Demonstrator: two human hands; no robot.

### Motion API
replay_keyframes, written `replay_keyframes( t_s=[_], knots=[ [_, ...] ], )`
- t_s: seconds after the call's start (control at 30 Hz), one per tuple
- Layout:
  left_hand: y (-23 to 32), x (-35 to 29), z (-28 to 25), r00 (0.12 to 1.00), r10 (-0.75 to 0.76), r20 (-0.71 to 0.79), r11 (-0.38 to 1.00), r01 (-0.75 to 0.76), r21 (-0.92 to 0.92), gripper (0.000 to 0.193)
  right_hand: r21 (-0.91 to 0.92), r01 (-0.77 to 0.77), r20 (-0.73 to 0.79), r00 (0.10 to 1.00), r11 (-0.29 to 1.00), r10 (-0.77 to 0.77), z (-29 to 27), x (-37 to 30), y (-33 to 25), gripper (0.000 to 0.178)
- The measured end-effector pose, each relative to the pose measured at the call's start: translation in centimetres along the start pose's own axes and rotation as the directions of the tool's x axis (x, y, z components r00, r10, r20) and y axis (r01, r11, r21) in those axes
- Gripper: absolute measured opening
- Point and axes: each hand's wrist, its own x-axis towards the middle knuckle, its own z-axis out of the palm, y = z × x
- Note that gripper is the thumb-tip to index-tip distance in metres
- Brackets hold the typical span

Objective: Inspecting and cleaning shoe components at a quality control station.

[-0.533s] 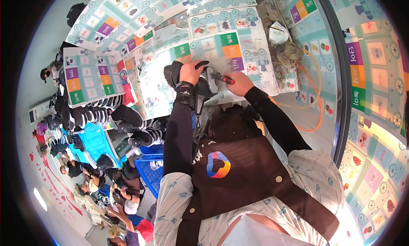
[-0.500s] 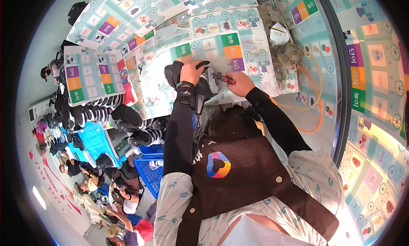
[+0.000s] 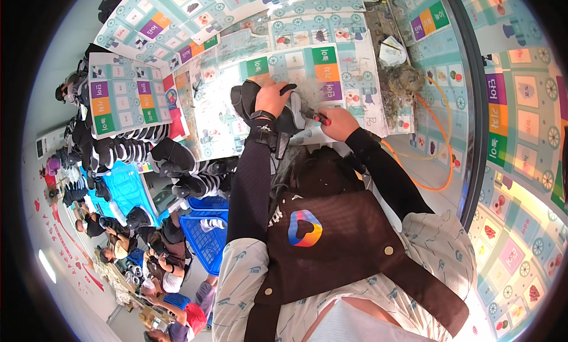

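A black shoe (image 3: 249, 98) with a pale grey sole edge lies on the patterned sheet of the worktable. My left hand (image 3: 274, 99) is closed over its middle, with the fingers wrapped round the upper. Close to the shoe's right side, my right hand (image 3: 339, 123) grips a slim tool with a red and black handle (image 3: 322, 118). That tool's dark front part points left at the sole edge. Whether its tip touches the shoe, and what kind of tip it is, I cannot make out.
Rows of black shoes with pale soles (image 3: 118, 152) stand to the left, near blue plastic crates (image 3: 204, 238). Orange tubing (image 3: 445, 164) hangs off the table's right side beside a dark frame post (image 3: 473, 105). Several people (image 3: 171, 277) work at the lower left.
My right hand and the tool have shifted slightly right and down, away from the shoe. The left hand still holds the shoe in nearly the same place.
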Motion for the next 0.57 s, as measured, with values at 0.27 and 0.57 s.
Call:
replay_keyframes(
  t_s=[0.27, 0.57],
  knots=[
    [0.7, -0.3, -5.1, 0.925, 0.332, -0.185, 0.817, -0.184, 0.547, 0.03, 0.289, -0.079, 0.09, 0.994, 0.954, 0.055, -2.1, -0.9, 0.2, 0.029],
    [1.4, 1.2, -0.6, 0.999, -0.013, -0.037, 0.998, 0.011, -0.066, 0.042, 0.306, -0.057, -0.005, 0.998, 0.95, 0.061, -1.0, 0.8, 2.3, 0.026]
  ],
)
